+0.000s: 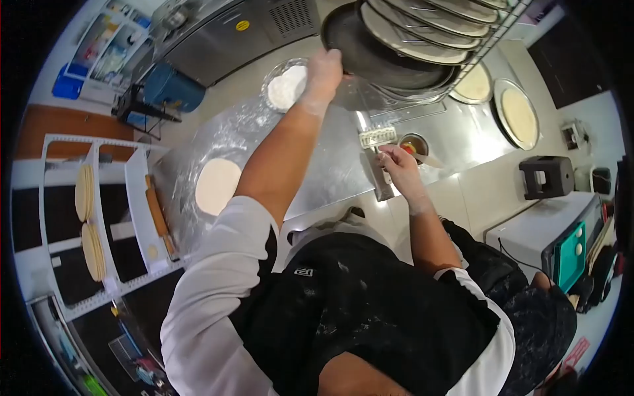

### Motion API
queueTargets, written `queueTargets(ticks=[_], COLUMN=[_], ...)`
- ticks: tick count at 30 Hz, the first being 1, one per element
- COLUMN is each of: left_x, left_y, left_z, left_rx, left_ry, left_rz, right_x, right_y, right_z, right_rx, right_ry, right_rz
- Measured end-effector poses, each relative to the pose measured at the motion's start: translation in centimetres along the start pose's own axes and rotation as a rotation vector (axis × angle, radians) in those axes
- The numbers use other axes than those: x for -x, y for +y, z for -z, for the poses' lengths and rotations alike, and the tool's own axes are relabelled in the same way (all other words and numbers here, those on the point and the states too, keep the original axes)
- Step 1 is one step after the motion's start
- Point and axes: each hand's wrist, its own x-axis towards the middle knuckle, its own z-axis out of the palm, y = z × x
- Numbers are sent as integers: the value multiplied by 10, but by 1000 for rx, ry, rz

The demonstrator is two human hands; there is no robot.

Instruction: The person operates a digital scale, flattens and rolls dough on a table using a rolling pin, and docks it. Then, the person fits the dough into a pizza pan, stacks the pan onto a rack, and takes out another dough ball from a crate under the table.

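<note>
Gripping a round, dark, dull pan (376, 58) by its rim with the left hand (323, 76), beside the racked pans (422, 33); pinching a pale, studded roller (378, 137) by its handle with the right hand (400, 170), over the counter (330, 162).

Commercial kitchen, set up for dough work. Flour-dusted metal desk (330, 173); flat dough round (218, 187); bowl of flour (286, 88); dough docker (378, 136); wire rack (500, 41) stacked with dough-lined round pans (413, 43); rolling pin (157, 210); vented stainless-steel unit (257, 38).
</note>
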Motion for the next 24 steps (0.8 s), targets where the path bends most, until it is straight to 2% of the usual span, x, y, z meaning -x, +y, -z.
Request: queueTargets(ticks=[1, 3, 5, 6, 8, 9, 11, 13, 15, 16, 18, 19, 20, 21, 22, 23, 24], left_x=[-3, -4, 39, 54, 85, 93, 101, 118, 129, 135, 144, 148, 155, 160, 164, 166, 164], left_y=[-16, -34, -4, -2, -1, 6, 22, 27, 27, 29, 33, 34, 33, 31, 29, 28, 27], left_z=[31, 104, 143, 161, 205, 213, 219, 227, 247, 260, 287, 302, 317, 333, 348, 361, 370], left_rx=[-8, -105, 20, 102, -579, -599, -89, 421, 417, 425, 455, 468, 437, 408, 377, 338, 342], left_ry=[23, 75, 235, 263, 212, 228, 392, 533, 565, 592, 634, 631, 624, 614, 602, 586, 569], left_rz=[5, -250, -163, -227, -590, -591, -425, -223, -211, -203, -187, -189, -190, -192, -195, -193, -186], right_x=[1, 2, 1, -6, -21, -32, -69, -89, -77, -76, -75, -65, -90, -84, -96, -114, -113], right_y=[0, -1, 3, 21, 54, 44, 28, 31, -23, -19, -13, -36, 2, -30, 11, 43, 32], right_z=[-3, -14, -48, -69, -118, -137, -197, -277, -307, -321, -348, -322, -321, -278, -272, -258, -239], right_rx=[48, 142, 574, 568, 854, 823, 779, 456, 900, 898, 590, 485, 490, 504, 753, 843, 909], right_ry=[-58, -168, -70, -85, -112, -128, -157, 187, -374, -378, -495, -445, -118, -97, 299, 340, 332], right_rz=[11, 41, 549, 562, 573, 528, 494, 778, 566, 570, 823, 643, 901, 654, 794, 622, 575])
